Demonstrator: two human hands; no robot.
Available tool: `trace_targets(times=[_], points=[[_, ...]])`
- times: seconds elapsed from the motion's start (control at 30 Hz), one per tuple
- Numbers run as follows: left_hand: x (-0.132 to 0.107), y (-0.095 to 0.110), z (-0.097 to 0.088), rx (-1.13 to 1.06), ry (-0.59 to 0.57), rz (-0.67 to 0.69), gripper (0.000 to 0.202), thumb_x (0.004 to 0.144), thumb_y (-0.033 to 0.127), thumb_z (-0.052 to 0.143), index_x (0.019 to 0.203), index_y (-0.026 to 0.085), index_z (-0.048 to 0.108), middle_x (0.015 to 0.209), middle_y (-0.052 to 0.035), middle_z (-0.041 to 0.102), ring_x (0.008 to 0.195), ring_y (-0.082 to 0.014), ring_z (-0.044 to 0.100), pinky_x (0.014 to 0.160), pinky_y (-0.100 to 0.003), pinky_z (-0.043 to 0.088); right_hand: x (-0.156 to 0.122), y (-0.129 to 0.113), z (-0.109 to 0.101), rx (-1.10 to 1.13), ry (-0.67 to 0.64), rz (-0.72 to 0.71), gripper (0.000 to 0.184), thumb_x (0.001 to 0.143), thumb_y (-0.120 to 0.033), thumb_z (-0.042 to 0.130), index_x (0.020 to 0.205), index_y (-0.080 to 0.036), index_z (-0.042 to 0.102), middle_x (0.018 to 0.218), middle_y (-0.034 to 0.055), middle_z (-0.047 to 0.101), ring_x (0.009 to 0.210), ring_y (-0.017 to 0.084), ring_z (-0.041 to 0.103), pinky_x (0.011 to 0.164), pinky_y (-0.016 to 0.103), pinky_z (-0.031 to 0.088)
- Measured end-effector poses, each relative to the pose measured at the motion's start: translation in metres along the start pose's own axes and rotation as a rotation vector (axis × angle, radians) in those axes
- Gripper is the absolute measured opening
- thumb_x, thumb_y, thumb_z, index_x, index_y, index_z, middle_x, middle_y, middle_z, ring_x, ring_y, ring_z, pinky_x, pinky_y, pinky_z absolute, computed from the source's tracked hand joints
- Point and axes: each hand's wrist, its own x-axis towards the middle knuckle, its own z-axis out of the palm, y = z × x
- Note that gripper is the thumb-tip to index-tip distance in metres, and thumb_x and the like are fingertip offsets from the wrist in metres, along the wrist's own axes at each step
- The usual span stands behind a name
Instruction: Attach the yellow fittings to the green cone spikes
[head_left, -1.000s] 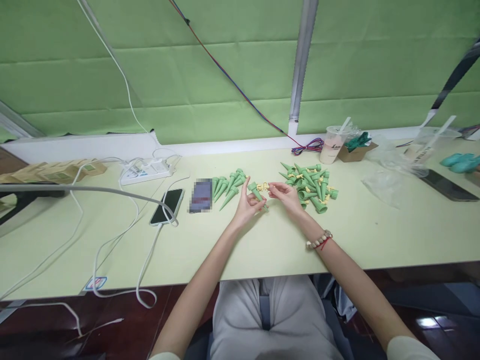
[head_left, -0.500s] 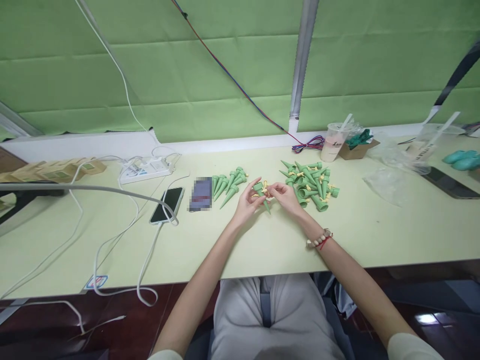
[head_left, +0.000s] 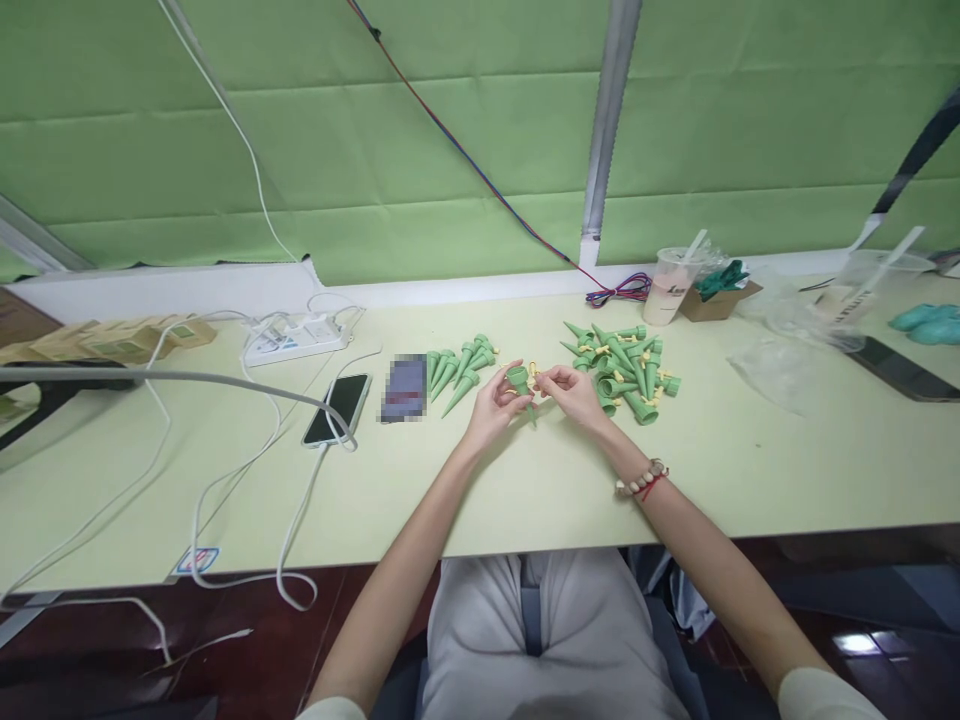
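One green cone (head_left: 519, 380) is held above the table (head_left: 570, 510), near the middle of the view, its wide mouth toward twelve o'clock and its tip toward six. The left hand (head_left: 491, 410), at the cone's eight o'clock, pinches it between thumb and fingers. The right hand (head_left: 574, 392), at three o'clock, pinches a small yellow part (head_left: 533, 368) just beside the cone's mouth; whether part and cone touch is hard to tell. A bead bracelet (head_left: 643, 480) circles the right wrist. Farther out at three o'clock lies a pile (head_left: 634, 368) of green cones with yellow parts among them. At nine o'clock lies a smaller cluster (head_left: 460, 391) of cones, then a blurred-out purple item (head_left: 405, 388), then a phone (head_left: 341, 405). At two o'clock stand a cup (head_left: 666, 295) with a straw and, just beside it, a box (head_left: 718, 305). Toward twelve hangs a green curtain (head_left: 360, 160)
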Motion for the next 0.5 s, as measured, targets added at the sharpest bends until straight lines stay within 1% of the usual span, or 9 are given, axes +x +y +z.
trace_targets(times=[0.1, 0.2, 0.33, 0.5], points=[[-0.0011, 0.0018, 0.0006, 0.011, 0.005, 0.012, 0.063, 0.067, 0.029, 0.075, 0.124, 0.019, 0.050, 0.091, -0.0050, 0.066, 0.078, -0.0176, 0.069, 0.074, -0.032, 0.055, -0.0001, 0.0008, 0.0004, 0.028, 0.000, 0.009, 0.040, 0.062, -0.058, 0.072, 0.065, -0.019, 0.063, 0.064, 0.0026, 0.068, 0.056, 0.013, 0.058, 0.061, 0.028, 0.050], [-0.0013, 0.0016, 0.0014, -0.005, 0.003, 0.013, 0.060, 0.067, 0.031, 0.075, 0.121, 0.019, 0.050, 0.093, -0.0062, 0.066, 0.078, -0.0179, 0.069, 0.072, -0.031, 0.055, -0.0003, 0.0012, 0.0022, 0.054, -0.009, 0.026, 0.040, 0.061, -0.058, 0.072, 0.063, -0.019, 0.064, 0.063, 0.0020, 0.067, 0.054, 0.012, 0.057, 0.061, 0.028, 0.050], [-0.0002, -0.0020, 0.0013, -0.035, 0.016, 0.007, 0.062, 0.063, 0.033, 0.078, 0.117, 0.019, 0.051, 0.096, -0.0072, 0.066, 0.078, -0.0181, 0.069, 0.071, -0.031, 0.054, -0.0010, 0.0006, 0.0038, 0.055, -0.002, 0.051, 0.040, 0.060, -0.057, 0.073, 0.063, -0.018, 0.064, 0.062, 0.0019, 0.067, 0.053, 0.012, 0.057, 0.059, 0.028, 0.049], [-0.0007, -0.0034, 0.0026, -0.038, 0.061, -0.004, 0.066, 0.058, 0.033, 0.081, 0.114, 0.018, 0.051, 0.093, -0.0060, 0.066, 0.074, -0.0174, 0.068, 0.071, -0.031, 0.054, -0.0020, -0.0014, 0.0030, 0.013, 0.013, 0.025, 0.040, 0.060, -0.057, 0.073, 0.064, -0.018, 0.064, 0.061, 0.0029, 0.067, 0.054, 0.013, 0.059, 0.059, 0.028, 0.050]])
